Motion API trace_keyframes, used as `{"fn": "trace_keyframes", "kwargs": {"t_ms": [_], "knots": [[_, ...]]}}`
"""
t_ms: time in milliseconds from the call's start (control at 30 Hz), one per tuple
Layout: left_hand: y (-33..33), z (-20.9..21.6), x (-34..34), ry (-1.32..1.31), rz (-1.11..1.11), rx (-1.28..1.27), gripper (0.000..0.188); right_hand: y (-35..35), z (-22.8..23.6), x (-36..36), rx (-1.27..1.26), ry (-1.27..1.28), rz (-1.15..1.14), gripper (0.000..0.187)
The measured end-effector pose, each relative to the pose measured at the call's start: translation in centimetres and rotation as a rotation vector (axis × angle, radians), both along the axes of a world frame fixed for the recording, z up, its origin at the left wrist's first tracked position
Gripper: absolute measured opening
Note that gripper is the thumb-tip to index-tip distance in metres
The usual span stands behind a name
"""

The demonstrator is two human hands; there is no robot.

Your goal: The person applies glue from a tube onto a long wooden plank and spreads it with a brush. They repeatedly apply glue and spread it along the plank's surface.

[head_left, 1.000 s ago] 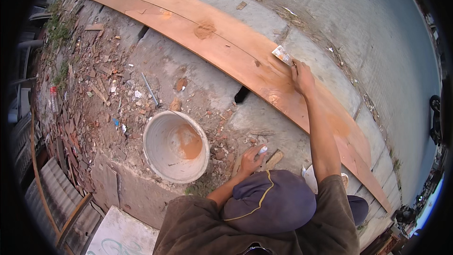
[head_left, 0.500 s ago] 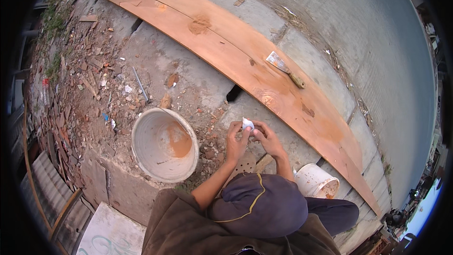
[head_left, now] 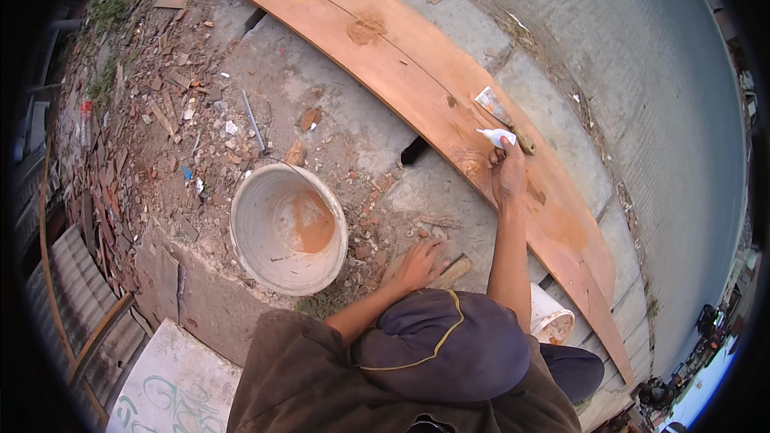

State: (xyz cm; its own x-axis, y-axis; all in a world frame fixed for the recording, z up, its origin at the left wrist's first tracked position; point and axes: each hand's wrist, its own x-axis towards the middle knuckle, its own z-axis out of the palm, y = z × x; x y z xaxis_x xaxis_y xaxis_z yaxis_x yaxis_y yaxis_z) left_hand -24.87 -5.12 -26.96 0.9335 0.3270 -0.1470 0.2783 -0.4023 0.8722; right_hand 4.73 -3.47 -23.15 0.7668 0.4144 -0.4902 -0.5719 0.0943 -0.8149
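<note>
Our right hand [head_left: 508,175] clenched round a white tube [head_left: 496,136] over the long plank [head_left: 417,80] — tube at one o'clock from the bucket [head_left: 281,269], scraper [head_left: 504,116] just beside it, left hand [head_left: 419,263] flat on rubble, grasping nothing.

Orange-brown plank [head_left: 417,72], white tube [head_left: 496,137], white bucket [head_left: 321,285] w/ orange stain, navy cap [head_left: 449,345] w/ yellow trim.
</note>
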Motion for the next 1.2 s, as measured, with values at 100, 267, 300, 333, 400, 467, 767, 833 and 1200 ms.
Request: {"fn": "trace_keyframes", "kwargs": {"t_ms": [100, 267, 300, 333, 400, 467, 767, 833, 1200], "knots": [[-1.0, -1.4, -2.7, -0.053, -0.123, 0.127, 0.038, 2.1, 0.1, 2.2, -0.171, -0.152, -0.028, 0.023], [-0.9, -1.3, -1.7, -0.089, -0.018, 0.071, 0.027, 4.3, -2.4, 3.9, -0.445, -0.430, 0.064, 0.027], [-0.8, -1.3, -1.6, -0.088, -0.020, 0.071, 0.027, 4.6, -2.9, 4.1, -0.465, -0.491, 0.091, 0.027], [-0.7, -1.3, -1.4, -0.089, -0.021, 0.071, 0.027, 4.6, -3.3, 4.4, -0.468, -0.499, 0.105, 0.028], [-0.7, -1.3, -1.7, -0.081, -0.016, 0.067, 0.026, 5.2, -3.3, 4.2, -0.472, -0.508, 0.146, 0.028], [-0.7, -1.4, -1.8, -0.079, -0.010, 0.059, 0.026, 5.3, -3.2, 4.2, -0.488, -0.554, 0.163, 0.030], [-0.7, -1.5, -1.8, -0.091, 0.005, 0.050, 0.025, 6.4, -1.5, 3.3, -0.606, -0.747, 0.235, 0.034], [-0.6, -1.5, -1.7, -0.114, 0.008, 0.047, 0.025, 6.6, -1.8, 3.5, -0.606, -0.771, 0.231, 0.034], [-0.4, -1.1, -1.7, -0.107, 0.000, 0.034, 0.026, 6.4, -2.1, 3.3, -0.640, -0.848, 0.225, 0.033]]}}
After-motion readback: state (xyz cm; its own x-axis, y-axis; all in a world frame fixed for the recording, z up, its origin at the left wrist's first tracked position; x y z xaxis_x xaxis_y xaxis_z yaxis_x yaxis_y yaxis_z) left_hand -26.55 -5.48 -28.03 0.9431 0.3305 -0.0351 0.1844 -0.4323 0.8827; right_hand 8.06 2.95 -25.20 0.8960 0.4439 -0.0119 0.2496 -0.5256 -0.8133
